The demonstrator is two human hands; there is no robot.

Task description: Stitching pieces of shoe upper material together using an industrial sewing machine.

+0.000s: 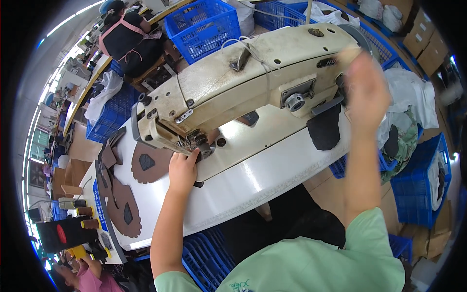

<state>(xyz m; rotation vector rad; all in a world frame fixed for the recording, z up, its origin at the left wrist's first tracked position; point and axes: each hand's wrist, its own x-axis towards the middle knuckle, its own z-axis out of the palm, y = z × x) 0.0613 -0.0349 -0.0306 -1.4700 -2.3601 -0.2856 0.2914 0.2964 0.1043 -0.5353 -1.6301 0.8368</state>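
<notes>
On the white table (253,180), head view: stood a long cream sewing machine (243,82), enamel yellowed and scuffed, corners rounded. Reached up with the left hand (182,170) to the metal presser foot (197,141), fingertips touching it; could not tell whether anything was pinched there. Raised the right hand (365,92) by the machine's wheel end, too blurred to call released or clenched. Judged the work as between pieces: saw nothing lying under the foot. Lay just left of it a brown scalloped piece (146,163), matt and leathery, with a dark diamond patch; further left a second like it (124,209); could not tell whether either was stitched. Hung off the right table edge a dark rounded felt-like piece (325,127).
</notes>
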